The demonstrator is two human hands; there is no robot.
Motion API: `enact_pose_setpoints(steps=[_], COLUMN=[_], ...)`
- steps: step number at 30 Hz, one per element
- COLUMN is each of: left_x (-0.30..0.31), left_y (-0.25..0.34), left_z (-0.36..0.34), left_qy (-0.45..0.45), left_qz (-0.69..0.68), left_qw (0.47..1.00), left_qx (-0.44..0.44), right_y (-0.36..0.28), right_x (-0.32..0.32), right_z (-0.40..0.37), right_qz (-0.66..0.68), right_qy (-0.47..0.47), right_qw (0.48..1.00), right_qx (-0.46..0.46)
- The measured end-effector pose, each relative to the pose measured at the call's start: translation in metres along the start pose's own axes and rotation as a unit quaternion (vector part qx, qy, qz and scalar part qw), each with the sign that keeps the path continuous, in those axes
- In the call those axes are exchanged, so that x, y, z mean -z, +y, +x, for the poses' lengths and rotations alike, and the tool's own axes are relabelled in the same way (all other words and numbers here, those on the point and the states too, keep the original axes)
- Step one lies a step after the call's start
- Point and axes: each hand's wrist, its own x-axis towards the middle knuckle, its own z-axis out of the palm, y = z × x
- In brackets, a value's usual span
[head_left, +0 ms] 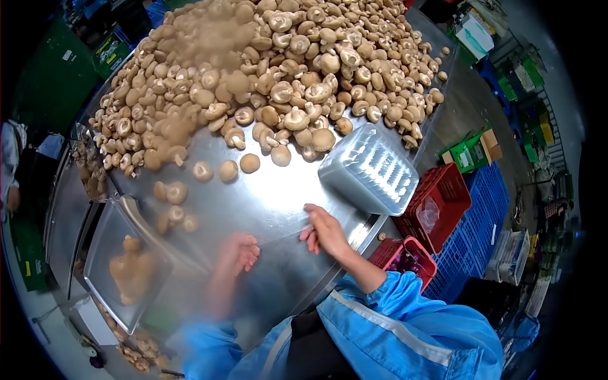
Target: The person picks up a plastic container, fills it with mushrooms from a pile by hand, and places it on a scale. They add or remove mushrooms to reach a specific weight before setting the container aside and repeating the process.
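Observation:
Over the bare metal near the front edge of the steel table (272,190), my left hand (240,253) has its fingers curled; a blurred patch covers part of it, and no object shows in it. My right hand (324,232) is just to its right, fingers apart and slightly bent, holding nothing. Beyond both hands lies a large pile of brown mushrooms (297,69), with a few loose ones at its near edge. A stack of clear plastic trays (370,171) stands to the right of my right hand.
A tray (92,272) with mushrooms in it sits at the left on a scale-like stand. Right of the table are a red crate (443,206), a smaller red basket (425,254), a blue pallet (472,234) and a green box (467,155). A person's sleeve shows far left.

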Motion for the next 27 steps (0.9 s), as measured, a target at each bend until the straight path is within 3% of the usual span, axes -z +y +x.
enact_pose_setpoints(steps=[2,5,9,12,14,16,21,27], left_x=[-0.002,-0.006,-0.039,-0.07,-0.055,-0.081,-0.08,-0.073], left_y=[0.011,0.048,0.102,0.157,0.179,0.19,0.177,0.142], left_z=[0.014,0.041,0.107,0.119,0.167,0.162,0.158,0.129], left_qy=[-0.01,-0.014,0.087,0.06,0.007,0.057,0.071,0.087], left_qz=[-0.002,0.041,0.029,0.052,0.012,0.088,0.064,0.055], left_qw=[0.999,0.999,0.99,0.991,0.997,0.986,0.981,0.974], left_qx=[0.05,0.025,-0.103,-0.106,-0.082,-0.13,-0.168,-0.203], right_y=[0.0,0.001,-0.036,-0.07,-0.084,-0.091,-0.092,-0.071], right_x=[-0.007,-0.016,-0.029,-0.03,-0.031,-0.03,-0.032,-0.037], right_z=[0.011,0.047,0.101,0.155,0.187,0.2,0.199,0.166], right_qz=[-0.013,0.101,0.161,0.207,0.182,0.123,0.078,0.118], right_qy=[0.003,0.055,0.153,0.181,0.201,0.243,0.237,0.208], right_qw=[1.0,0.993,0.975,0.959,0.956,0.954,0.954,0.951], right_qx=[0.004,-0.026,0.008,0.064,0.112,0.125,0.165,0.196])
